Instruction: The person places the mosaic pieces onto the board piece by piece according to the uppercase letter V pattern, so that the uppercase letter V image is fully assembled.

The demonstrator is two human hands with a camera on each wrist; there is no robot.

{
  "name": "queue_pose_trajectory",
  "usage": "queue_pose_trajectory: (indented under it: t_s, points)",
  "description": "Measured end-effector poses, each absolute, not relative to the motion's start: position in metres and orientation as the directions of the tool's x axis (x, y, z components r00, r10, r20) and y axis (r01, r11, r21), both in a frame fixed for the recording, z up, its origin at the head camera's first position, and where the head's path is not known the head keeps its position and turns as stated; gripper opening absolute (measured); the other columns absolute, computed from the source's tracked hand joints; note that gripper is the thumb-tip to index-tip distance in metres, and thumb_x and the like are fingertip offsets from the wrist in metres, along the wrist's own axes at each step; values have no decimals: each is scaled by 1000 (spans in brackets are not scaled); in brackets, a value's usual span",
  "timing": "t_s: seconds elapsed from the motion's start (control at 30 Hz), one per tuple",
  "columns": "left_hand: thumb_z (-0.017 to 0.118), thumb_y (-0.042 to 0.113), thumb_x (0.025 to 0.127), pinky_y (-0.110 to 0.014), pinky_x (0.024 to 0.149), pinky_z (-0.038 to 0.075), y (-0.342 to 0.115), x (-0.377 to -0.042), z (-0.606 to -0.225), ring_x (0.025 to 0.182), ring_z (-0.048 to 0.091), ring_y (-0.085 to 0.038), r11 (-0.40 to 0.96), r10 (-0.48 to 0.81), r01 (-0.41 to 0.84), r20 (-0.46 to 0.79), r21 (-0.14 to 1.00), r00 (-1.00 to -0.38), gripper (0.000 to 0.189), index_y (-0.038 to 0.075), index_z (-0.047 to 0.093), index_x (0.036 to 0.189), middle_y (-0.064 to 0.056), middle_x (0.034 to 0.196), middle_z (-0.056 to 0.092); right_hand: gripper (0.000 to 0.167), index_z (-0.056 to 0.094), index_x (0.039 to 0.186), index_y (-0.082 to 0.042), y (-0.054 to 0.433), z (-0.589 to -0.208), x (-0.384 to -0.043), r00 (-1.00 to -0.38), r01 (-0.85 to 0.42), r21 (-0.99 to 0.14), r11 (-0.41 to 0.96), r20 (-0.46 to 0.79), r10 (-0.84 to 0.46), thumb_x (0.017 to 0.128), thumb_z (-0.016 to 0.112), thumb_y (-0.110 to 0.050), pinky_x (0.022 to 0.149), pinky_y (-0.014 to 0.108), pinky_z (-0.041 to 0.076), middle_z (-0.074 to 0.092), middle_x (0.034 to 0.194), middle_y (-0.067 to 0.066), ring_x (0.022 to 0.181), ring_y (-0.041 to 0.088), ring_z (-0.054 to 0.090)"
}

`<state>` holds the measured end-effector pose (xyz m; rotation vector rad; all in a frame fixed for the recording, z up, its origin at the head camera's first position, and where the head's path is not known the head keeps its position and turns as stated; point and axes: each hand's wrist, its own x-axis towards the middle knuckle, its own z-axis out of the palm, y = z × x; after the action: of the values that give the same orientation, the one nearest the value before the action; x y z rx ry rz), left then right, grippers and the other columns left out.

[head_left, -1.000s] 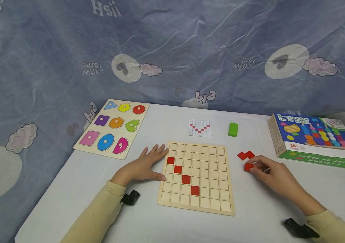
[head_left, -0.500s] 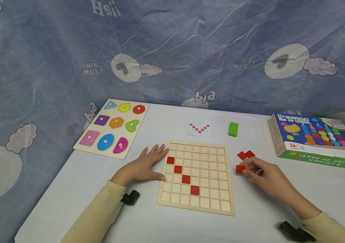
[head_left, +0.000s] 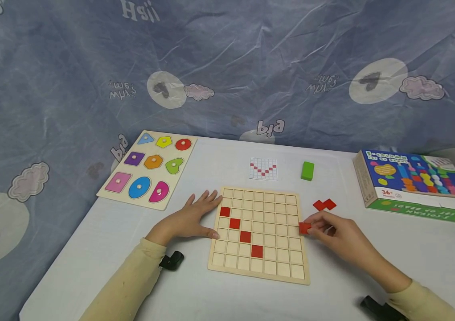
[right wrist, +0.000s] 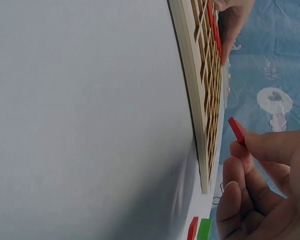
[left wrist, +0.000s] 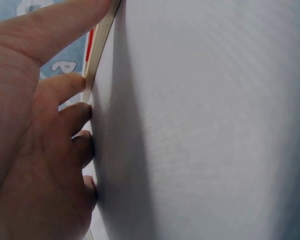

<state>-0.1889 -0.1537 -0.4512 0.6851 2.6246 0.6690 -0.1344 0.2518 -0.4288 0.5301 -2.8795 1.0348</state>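
Note:
My right hand [head_left: 337, 232] pinches a red square tile [head_left: 304, 228] between thumb and fingertips, over the right edge of the wooden grid board [head_left: 269, 223]. In the right wrist view the tile [right wrist: 236, 130] is tilted and raised above the board [right wrist: 187, 75]. Red tiles sit in a diagonal on the board, from a tile [head_left: 225, 211] at the left column down to a tile [head_left: 257, 251] near the bottom middle. My left hand [head_left: 191, 218] lies with spread fingers at the board's left edge, thumb and fingertips touching it.
Two loose red tiles [head_left: 325, 204] lie right of the board. Behind it are a pattern card [head_left: 263, 169] with a red V and a green block [head_left: 307, 171]. A shape puzzle [head_left: 143, 169] lies at the left, and a toy box [head_left: 416, 187] stands at the right.
My right hand has carried the red tile leftward, from beside the loose tiles to the board's right edge. The left hand has stayed where it was.

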Motion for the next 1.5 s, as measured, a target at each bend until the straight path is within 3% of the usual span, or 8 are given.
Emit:
queue_pose_trajectory:
  t_s: [0.87, 1.5]
  points:
    - [85, 50, 77, -52, 125, -6, -154, -189, -451, 157, 0, -25, 773, 527, 361, -211, 522, -824, 109, 21, 25, 163, -2, 170, 13, 17, 72, 101, -24, 207, -443, -127, -919, -323, -711, 625, 80, -385, 88, 81, -17, 62, 21, 49, 66, 80, -16, 72, 5, 59]
    - [85, 50, 78, -53, 124, -6, -153, -188, -450, 157, 0, -25, 770, 526, 356, -211, 529, -824, 108, 21, 25, 163, -3, 170, 13, 19, 74, 99, -23, 191, -446, -127, -909, -339, -694, 635, 67, -412, 86, 82, -10, 61, 21, 50, 63, 78, -16, 70, 4, 58]
